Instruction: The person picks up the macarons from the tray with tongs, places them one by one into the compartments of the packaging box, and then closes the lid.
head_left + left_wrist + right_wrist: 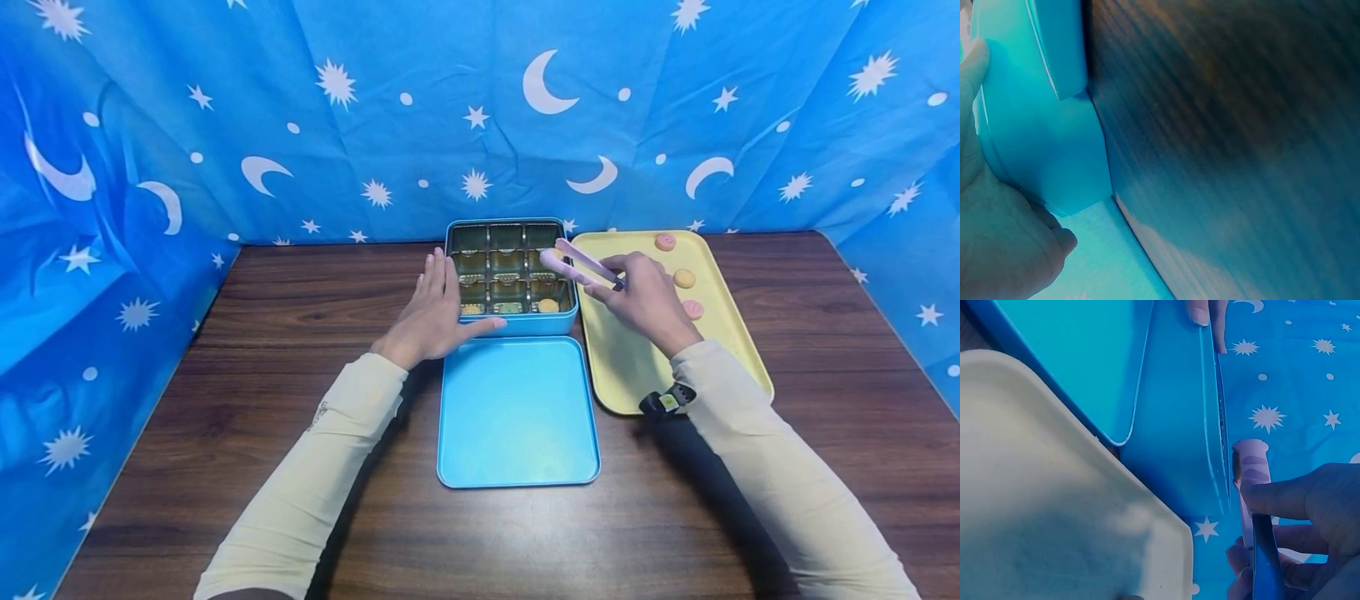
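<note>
Gripping the pink tongs (564, 267), your right hand (648, 296) suspends a yellow biscuit (557, 253) over the right side of the blue tin (525, 326); your left hand (431, 312), fingers extended, rests against its left side. Front compartments contain biscuits (548, 306); the adjacent yellow tray (611, 333) bears two pink, one yellow.

No words or numbers can be read. Small dark lettering (318, 415) runs along the left sleeve (315, 475) near the wrist, too tiny to make out; a pale green patch (669, 402) on the right wristband (684, 393) is equally illegible.
</note>
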Tool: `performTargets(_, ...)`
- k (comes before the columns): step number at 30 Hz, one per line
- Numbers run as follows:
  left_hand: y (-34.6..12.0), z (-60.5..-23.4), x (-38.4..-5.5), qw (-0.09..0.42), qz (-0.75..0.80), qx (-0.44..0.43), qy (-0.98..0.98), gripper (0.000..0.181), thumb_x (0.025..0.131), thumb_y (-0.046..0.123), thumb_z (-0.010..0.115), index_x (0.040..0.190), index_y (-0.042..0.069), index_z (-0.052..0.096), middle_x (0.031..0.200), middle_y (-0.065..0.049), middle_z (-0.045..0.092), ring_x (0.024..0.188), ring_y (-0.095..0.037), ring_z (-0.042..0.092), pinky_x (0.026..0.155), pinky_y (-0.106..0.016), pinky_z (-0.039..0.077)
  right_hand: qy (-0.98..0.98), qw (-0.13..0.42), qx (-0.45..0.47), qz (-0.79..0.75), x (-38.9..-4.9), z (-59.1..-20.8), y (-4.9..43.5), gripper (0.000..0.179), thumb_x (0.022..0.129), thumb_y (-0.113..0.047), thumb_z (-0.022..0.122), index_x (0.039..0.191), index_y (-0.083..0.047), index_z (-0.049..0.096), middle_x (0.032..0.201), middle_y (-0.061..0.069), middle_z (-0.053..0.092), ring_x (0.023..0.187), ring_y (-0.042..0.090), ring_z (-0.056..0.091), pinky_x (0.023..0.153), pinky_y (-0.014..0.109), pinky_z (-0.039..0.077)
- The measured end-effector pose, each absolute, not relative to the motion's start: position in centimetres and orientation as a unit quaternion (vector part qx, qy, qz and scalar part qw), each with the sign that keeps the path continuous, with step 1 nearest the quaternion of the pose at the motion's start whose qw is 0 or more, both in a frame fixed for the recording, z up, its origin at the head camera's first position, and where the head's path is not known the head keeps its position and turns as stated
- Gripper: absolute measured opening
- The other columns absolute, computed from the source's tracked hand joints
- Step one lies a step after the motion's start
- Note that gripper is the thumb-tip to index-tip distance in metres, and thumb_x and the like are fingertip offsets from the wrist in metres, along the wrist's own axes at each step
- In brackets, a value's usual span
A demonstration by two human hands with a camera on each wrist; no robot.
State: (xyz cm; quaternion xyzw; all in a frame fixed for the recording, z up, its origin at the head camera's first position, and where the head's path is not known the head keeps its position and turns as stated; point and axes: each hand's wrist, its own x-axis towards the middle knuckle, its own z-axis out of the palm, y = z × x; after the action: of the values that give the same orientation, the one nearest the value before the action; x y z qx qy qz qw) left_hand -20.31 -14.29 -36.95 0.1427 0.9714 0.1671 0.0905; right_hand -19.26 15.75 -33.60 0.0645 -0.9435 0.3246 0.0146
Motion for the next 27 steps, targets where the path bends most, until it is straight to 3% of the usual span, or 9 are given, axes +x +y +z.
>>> performTargets(14, -14.3, -36.9, -20.3, 0.09, 0.159, 0.143, 0.973, 0.126, 0.085, 0.086, 0.045, 0.16, -0.003, -0.005, 0.166, -0.018, -0.019, 0.152, -0.031, -0.019, 0.123, -0.048, 0.002, -0.943, 0.014, 0.058, 0.327, -18.9, -33.2, 16.2, 0.047, 0.096, -0.022, 0.073, 0.133, 0.004, 0.063, 0.11, 0.021, 0.066, 0.08, 0.031, 0.055, 0.063, 0.037, 0.041)
performTargets(27, -14.3, -36.8, -20.2, 0.095, 0.162, 0.145, 0.972, 0.125, 0.086, 0.085, 0.045, 0.159, -0.002, -0.008, 0.165, -0.018, -0.021, 0.151, -0.029, -0.021, 0.123, -0.047, 0.0, -0.953, 0.042, 0.032, 0.298, -18.7, -32.9, 19.6, 0.05, 0.093, -0.022, 0.075, 0.13, 0.009, 0.063, 0.114, 0.027, 0.065, 0.087, 0.036, 0.055, 0.072, 0.044, 0.042)
